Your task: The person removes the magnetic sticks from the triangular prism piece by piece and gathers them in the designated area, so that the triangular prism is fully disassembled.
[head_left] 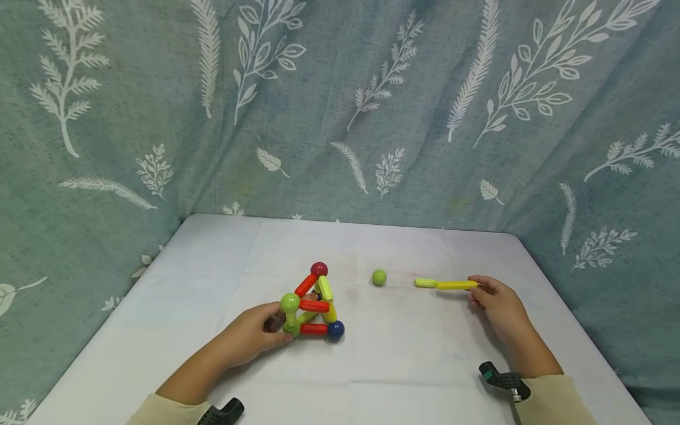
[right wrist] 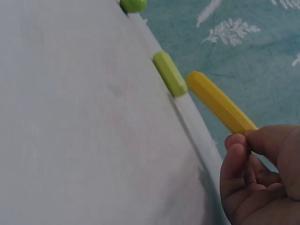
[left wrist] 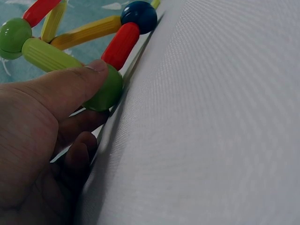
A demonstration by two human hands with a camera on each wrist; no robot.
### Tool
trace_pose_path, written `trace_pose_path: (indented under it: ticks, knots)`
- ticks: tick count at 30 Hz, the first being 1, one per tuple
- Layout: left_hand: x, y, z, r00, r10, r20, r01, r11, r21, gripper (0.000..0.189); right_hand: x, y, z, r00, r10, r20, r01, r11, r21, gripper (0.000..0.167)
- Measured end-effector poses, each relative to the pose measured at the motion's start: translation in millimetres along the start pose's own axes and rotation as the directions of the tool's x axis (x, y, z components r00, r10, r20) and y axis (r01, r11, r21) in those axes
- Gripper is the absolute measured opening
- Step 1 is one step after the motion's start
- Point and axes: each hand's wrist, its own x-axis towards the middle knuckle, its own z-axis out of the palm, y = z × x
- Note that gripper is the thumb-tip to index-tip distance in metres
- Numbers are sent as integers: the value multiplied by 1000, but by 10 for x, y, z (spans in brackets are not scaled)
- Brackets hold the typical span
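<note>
The blue ball [left wrist: 138, 17] on the left looks like smooth, glossy plastic; the yellow rod [right wrist: 216, 101] on the right, ribbed plastic with a duller sheen. The white table cover [left wrist: 211, 117] is matt, finely woven cloth; the far green backdrop [head_left: 329, 106], matt, creased cloth.

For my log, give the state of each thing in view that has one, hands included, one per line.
Left hand: gripping the ball-and-rod frame
Ball-and-rod frame: joined together, held
Right hand: pinching the yellow rod
Yellow rod: held by one end
Lime rod: loose from the frame; contact with yellow rod unclear
Single green ball: resting on the white table, unheld
Curtain: hanging, slightly wrinkled
</note>
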Motion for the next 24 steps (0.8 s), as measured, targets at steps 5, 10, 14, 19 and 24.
trace_pose_path:
  ticks: [5,10,14,19,24]
  knots:
    - [-4,0,-1,1000,16,5,-16,1000,1,34,29,110,-92,1000,21,10,-22,998,63,44]
    - [9,12,13,1000,10,0,-10,1000,2,33,66,141,-201,999,-9,34,7,999,53,47]
    - [10,12,15,1000,-2,-3,2,1000,5,32,129,174,-301,999,-4,38,3,1000,15,48]
    - [-3,9,8,1000,-9,-7,10,1000,12,33,226,247,-433,999,9,32,-9,1000,-1,48]
    - [6,15,12,1000,-9,-9,9,1000,10,34,276,292,-517,998,17,54,-20,999,50,50]
